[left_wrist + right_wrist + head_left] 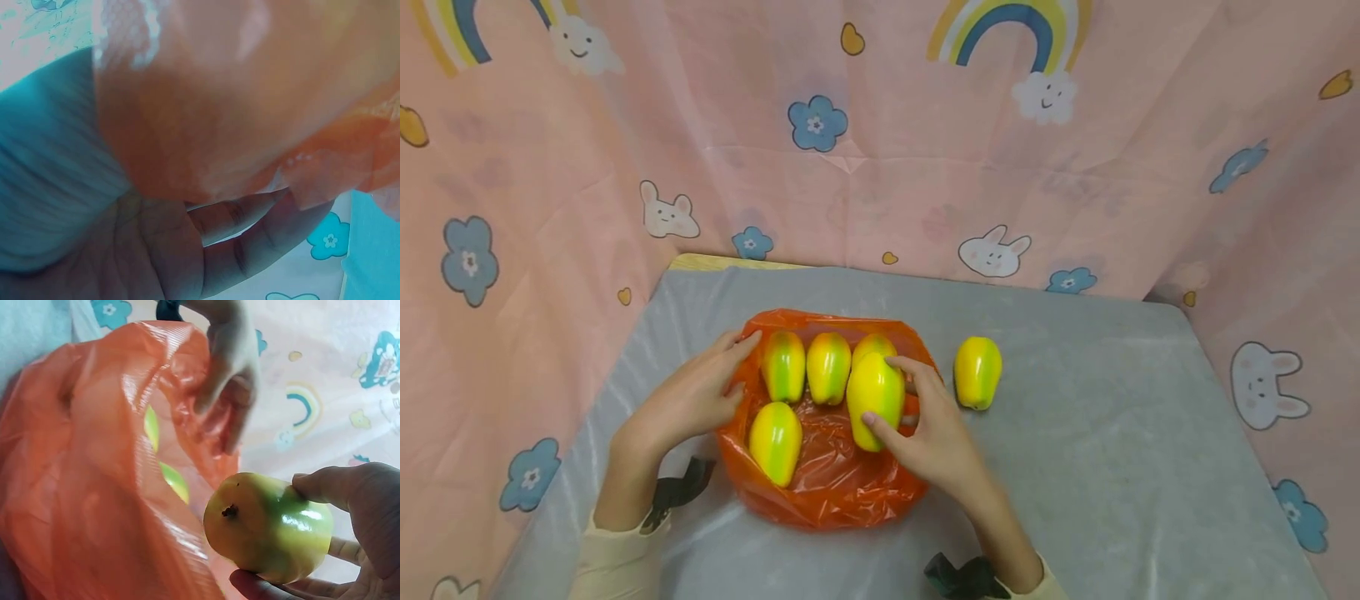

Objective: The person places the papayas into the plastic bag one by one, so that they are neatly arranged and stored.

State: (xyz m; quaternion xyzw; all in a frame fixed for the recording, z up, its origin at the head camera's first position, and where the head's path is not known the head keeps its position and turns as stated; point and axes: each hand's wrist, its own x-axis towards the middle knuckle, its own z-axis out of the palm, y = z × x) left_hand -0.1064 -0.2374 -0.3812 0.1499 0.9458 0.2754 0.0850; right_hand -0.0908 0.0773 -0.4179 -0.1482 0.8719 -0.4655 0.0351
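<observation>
An orange-red plastic bag lies with its mouth spread wide. My left hand holds its left rim; in the left wrist view, the bag's film hides part of that hand. Between thumb and fingers, my right hand grips a glossy yellow-green papaya over the right side of the opening. The right wrist view shows the dark stem spot on the end of this held papaya. Several similar papayas lie inside the bag, three along the back and another papaya at front left.
One more papaya stands on the grey table cover, right of the bag. A pink patterned curtain hangs behind and along both sides of the table. Dark straps sit at both wrists.
</observation>
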